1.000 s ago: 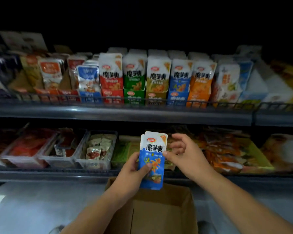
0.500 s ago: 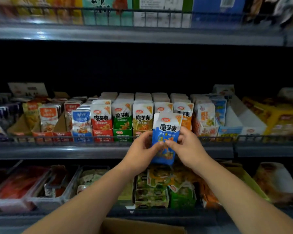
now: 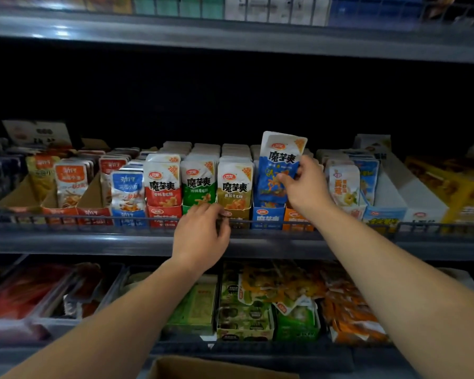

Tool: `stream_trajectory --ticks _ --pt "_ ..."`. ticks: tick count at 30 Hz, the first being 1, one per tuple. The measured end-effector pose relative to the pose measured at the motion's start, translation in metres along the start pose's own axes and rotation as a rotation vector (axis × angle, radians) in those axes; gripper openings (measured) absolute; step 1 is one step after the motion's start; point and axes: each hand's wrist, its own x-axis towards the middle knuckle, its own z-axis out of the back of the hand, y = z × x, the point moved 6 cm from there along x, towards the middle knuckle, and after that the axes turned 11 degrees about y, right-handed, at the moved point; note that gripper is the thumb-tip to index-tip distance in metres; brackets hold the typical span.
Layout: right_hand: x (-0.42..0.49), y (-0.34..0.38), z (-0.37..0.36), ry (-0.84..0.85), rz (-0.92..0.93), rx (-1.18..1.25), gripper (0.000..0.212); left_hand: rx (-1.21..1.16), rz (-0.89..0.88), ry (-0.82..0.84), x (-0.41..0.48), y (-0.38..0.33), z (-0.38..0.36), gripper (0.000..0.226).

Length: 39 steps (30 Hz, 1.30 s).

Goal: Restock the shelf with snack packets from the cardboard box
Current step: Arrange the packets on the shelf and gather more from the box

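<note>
The cardboard box rim shows at 6 o'clock. The left hand has released the packet and lies loosely curled, holding nothing, at the shelf rail. At 1 o'clock the right hand alone pinches the blue snack packet over its matching row, nearly shelved. The packet is upright with its long axis vertical, its top leaning slightly right.

Cardboard box cut off by bottom edge, only top rim seen. Blue packet lower right corner covered by right hand. Orange carton mostly hidden behind that wrist. Left hand fingertips tucked under, grip can't be made out tbh. Top-shelf goods cropped, blurred.
</note>
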Motion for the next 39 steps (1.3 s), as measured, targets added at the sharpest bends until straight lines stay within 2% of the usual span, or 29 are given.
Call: stream_trajectory --ticks 2,5,7,9,11,14,15,17,19,21,24,27,31,35,37,39 --pt "0.004 -0.007 -0.007 0.009 -0.009 -0.075 0.021 0.012 -0.015 -0.002 0.000 0.000 -0.001 0.026" --pt "0.009 -0.022 -0.015 0.022 -0.029 -0.141 0.042 0.062 -0.039 0.009 -0.001 0.000 -0.003 0.033" --pt "0.009 -0.029 -0.017 0.036 -0.033 -0.189 0.047 0.080 -0.041 0.017 -0.001 -0.001 -0.004 0.037" --pt "0.005 -0.026 -0.015 0.047 -0.036 -0.201 0.042 0.091 -0.038 0.030 0.000 -0.001 -0.004 0.039" --pt "-0.001 -0.028 -0.017 0.101 -0.052 -0.256 0.027 0.107 -0.032 0.041 0.002 -0.002 -0.005 0.041" --pt "-0.009 -0.039 -0.020 0.142 -0.069 -0.361 0.028 0.125 -0.013 0.052 0.001 -0.003 -0.007 0.044" --pt "-0.010 -0.038 -0.021 0.150 -0.060 -0.374 0.032 0.127 -0.010 0.049 0.001 -0.003 -0.007 0.044" --pt "-0.012 -0.033 -0.023 0.164 -0.024 -0.353 0.053 0.117 -0.001 0.040 0.001 -0.003 -0.008 0.045" --pt "-0.015 -0.022 -0.017 0.089 0.042 -0.273 0.077 0.113 0.006 0.033 0.000 -0.003 -0.008 0.045" --pt "-0.017 -0.009 -0.011 0.017 0.134 -0.278 0.086 0.117 0.006 0.026 -0.001 -0.003 -0.009 0.046" --pt "-0.009 -0.010 -0.017 0.075 0.158 -0.425 0.068 0.114 -0.001 0.016 -0.002 -0.003 -0.010 0.047" --pt "-0.005 -0.019 -0.023 0.099 0.127 -0.429 0.058 0.103 0.003 0.021 -0.002 -0.003 -0.009 0.047" --pt "-0.008 -0.017 -0.023 0.070 0.129 -0.440 0.059 0.095 -0.011 0.057 -0.003 -0.001 -0.008 0.050" --pt "-0.028 -0.013 -0.018 0.031 0.128 -0.404 0.069 0.092 -0.041 0.141 -0.005 0.000 -0.003 0.055" --pt "-0.043 -0.013 -0.012 -0.016 0.083 -0.350 0.077 0.095 -0.057 0.181 -0.006 -0.002 0.003 0.055" --pt "-0.056 -0.016 -0.006 -0.052 0.034 -0.363 0.075 0.138 -0.056 0.151 -0.009 -0.002 0.013 0.053"
